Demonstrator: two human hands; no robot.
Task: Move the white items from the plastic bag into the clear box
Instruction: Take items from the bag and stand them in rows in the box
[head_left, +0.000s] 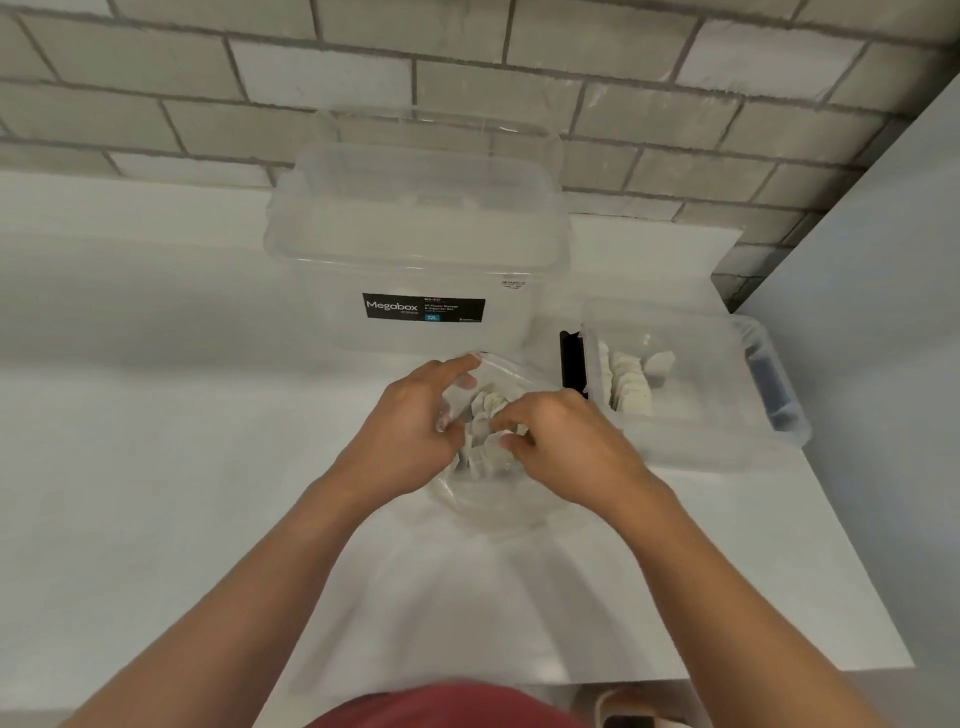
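Fingers (511, 415) of our right hand (566, 452) are curled narrow and pinch some flat white pieces (485, 447) inside the crumpled clear plastic bag (493, 504), while our left hand (410, 426) grips the bag's mouth open. The small clear plastic box (701, 441) lies on the white bench (156, 467) at about two o'clock from these fingers, nearer to the right hand. It holds a row of similar pieces (631, 384), standing on edge.

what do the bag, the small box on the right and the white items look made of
The bag: thin glossy clear plastic film; it crinkles and shows its contents. The small box: rigid translucent plastic; its contents show through the wall. The white items: matt flat pieces, perhaps paper or fabric; too blurred to tell.
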